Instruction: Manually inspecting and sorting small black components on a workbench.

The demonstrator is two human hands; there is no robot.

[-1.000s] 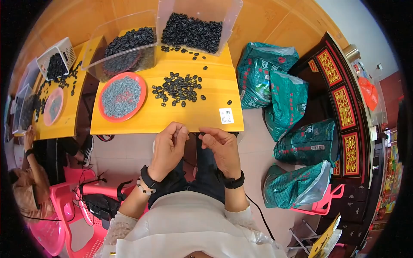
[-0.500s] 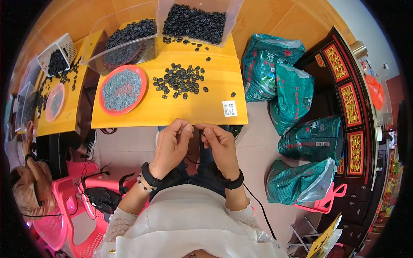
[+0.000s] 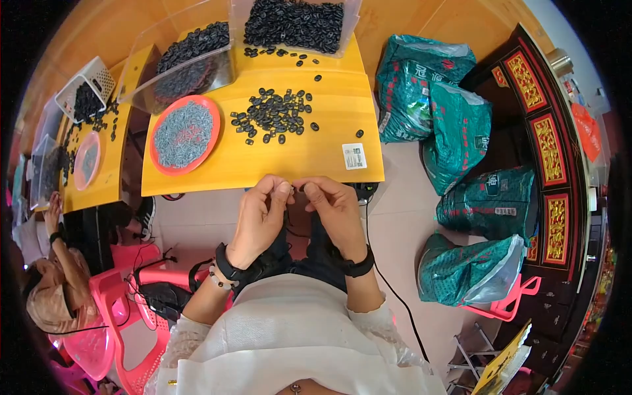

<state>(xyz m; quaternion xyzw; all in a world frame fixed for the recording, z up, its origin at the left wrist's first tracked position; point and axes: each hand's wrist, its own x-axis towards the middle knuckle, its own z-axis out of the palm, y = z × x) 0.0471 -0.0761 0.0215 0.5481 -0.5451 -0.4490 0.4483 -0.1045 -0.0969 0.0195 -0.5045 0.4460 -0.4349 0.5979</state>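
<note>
Just past the front edge of the yellow table, my left hand [image 3: 255, 217] and my right hand [image 3: 334, 212] meet almost fingertip to fingertip. Both are closed in a pinch, thumb against forefinger. A small dark bit shows at the right fingertips, too small to name; what the left fingers hold is hidden. Beyond the hands, a loose pile of small black oval plastic pieces [image 3: 276, 113] lies on the table. Left of it sits a round red-orange plate [image 3: 214, 141] heaped with small silvery screws [image 3: 181, 131].
Two clear bins [image 3: 220, 78] of black pieces stand at the back. A white label [image 3: 354, 157] lies at the table's right front. Green sacks [image 3: 461, 138] stand to the right. At the left, a person's hand [image 3: 54, 209] rests beside another yellow table, near a pink chair [image 3: 108, 289].
The whole view has shifted slightly. Both hands stay pinched close together in front of the table edge, with only a slight change in the fingers.
</note>
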